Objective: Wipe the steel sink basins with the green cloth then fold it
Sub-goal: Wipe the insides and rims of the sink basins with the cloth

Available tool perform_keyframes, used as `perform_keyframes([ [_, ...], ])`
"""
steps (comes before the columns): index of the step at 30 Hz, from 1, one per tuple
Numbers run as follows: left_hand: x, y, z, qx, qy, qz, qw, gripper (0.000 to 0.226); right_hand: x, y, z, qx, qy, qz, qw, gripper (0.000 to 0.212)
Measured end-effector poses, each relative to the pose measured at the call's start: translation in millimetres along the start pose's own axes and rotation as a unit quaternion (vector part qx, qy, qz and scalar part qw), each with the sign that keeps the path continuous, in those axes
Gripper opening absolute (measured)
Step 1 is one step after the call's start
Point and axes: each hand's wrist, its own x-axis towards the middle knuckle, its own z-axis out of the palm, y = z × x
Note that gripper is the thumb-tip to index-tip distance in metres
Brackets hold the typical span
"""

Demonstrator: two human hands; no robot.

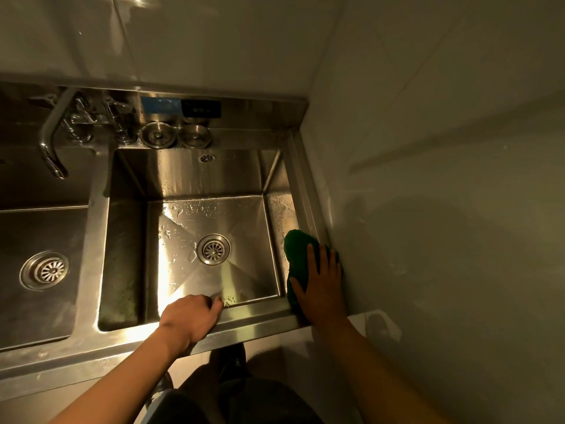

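While the left hand [191, 313] curls loosely, the flat right hand [321, 286] presses the green cloth [298, 249] beneath it.

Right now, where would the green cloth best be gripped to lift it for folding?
Probably at the far end of the green cloth, which pokes out beyond the right hand lying flat on it. Come from the basin side: the wall blocks the other side.

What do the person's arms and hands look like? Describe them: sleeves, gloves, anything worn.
Both forearms are bare as far as the frame shows, with no sleeves in view. The left hand and right hand wear no gloves. No watch, ring or bracelet shows on either wrist or on the fingers.
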Motion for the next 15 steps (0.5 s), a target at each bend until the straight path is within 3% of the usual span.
perform_keyframes([
  [15,13.2,1.1,-9.0,-0.043,-0.008,-0.013,0.999,0.053,177.0,-39.8,-5.8,-0.047,0.074,-0.027,0.996,0.075],
])
